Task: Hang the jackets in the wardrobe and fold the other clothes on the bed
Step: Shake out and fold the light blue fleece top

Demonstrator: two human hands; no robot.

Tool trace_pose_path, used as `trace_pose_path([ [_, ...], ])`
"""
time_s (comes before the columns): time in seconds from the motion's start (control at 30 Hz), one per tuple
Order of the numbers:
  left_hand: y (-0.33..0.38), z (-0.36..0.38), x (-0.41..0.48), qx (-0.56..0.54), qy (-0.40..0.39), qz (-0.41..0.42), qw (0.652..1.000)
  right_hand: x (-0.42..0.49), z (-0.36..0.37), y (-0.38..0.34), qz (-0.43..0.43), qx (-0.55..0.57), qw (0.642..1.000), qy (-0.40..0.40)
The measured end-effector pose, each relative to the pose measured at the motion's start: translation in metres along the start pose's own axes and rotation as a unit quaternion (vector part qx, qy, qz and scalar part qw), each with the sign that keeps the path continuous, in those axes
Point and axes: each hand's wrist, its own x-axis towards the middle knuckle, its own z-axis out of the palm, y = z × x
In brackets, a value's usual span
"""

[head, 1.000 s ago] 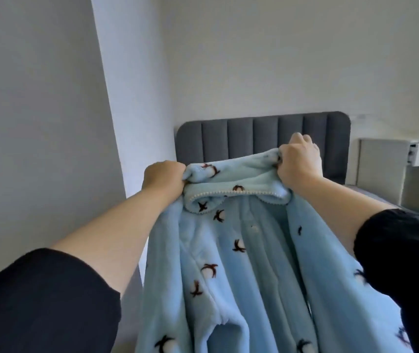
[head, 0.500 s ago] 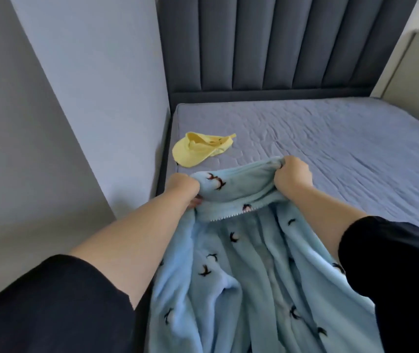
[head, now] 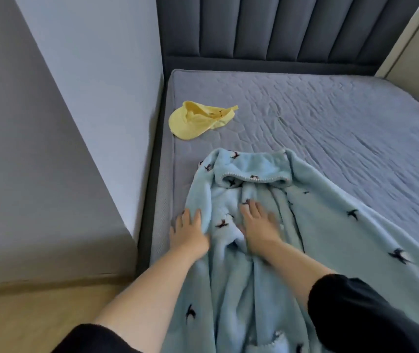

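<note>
The blue fleece garment (head: 330,220) is lying on the bed (head: 330,118) near its left edge, collar far. The left hand (head: 189,231) and right hand (head: 258,225), fingers spread, are pressing it flat; folding seems to be starting, with the sides needing turning inward next.

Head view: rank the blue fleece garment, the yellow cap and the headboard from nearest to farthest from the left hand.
1. The blue fleece garment: touched by the left hand at its left edge.
2. The yellow cap: on the mattress, beyond the hand.
3. The headboard: upright at the bed's far end.
</note>
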Motion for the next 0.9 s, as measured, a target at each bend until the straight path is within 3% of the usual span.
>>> trace_pose_path([
  [0.07, -0.015, 0.032, -0.026, 0.036, 0.048, 0.006, 0.998, -0.03, 0.044, -0.006, 0.009, 0.032, 0.999, -0.035],
  [0.17, -0.022, 0.043, -0.048, -0.001, 0.091, 0.001, 0.996, -0.041, 0.057, -0.005, 0.04, 0.088, 0.995, -0.021],
  [0.27, -0.026, 0.04, -0.065, -0.056, 0.088, -0.001, 0.995, -0.042, 0.04, -0.011, 0.072, 0.145, 0.986, -0.047],
  [0.4, -0.037, 0.038, -0.094, -0.07, 0.083, 0.005, 0.994, -0.067, 0.037, -0.038, 0.109, 0.284, 0.953, 0.011],
  [0.47, -0.048, 0.035, -0.107, -0.062, 0.072, -0.001, 0.995, -0.086, 0.046, -0.049, 0.107, 0.293, 0.95, 0.008],
  [0.53, -0.062, 0.024, -0.117, -0.142, 0.061, -0.044, 0.987, -0.106, 0.055, -0.057, 0.083, 0.245, 0.966, -0.01],
  [0.57, -0.071, 0.017, -0.123, -0.179, 0.094, -0.06, 0.977, -0.114, 0.058, -0.06, 0.07, 0.214, 0.974, -0.022],
  [0.63, -0.092, 0.0, -0.133, -0.198, 0.24, -0.062, 0.948, -0.126, 0.061, -0.065, 0.05, 0.163, 0.984, -0.052],
  [0.7, -0.114, -0.016, -0.138, -0.21, 0.391, -0.039, 0.895, -0.131, 0.059, -0.07, 0.036, 0.141, 0.986, -0.087],
  [0.77, -0.13, -0.029, -0.138, -0.15, 0.5, -0.034, 0.853, -0.132, 0.055, -0.073, 0.038, 0.135, 0.984, -0.108],
  [0.83, -0.135, -0.034, -0.134, -0.101, 0.509, -0.035, 0.854, -0.132, 0.05, -0.076, 0.045, 0.124, 0.984, -0.121],
  [0.9, -0.127, -0.025, -0.133, -0.106, 0.402, -0.004, 0.909, -0.133, 0.047, -0.079, 0.052, 0.127, 0.982, -0.126],
])
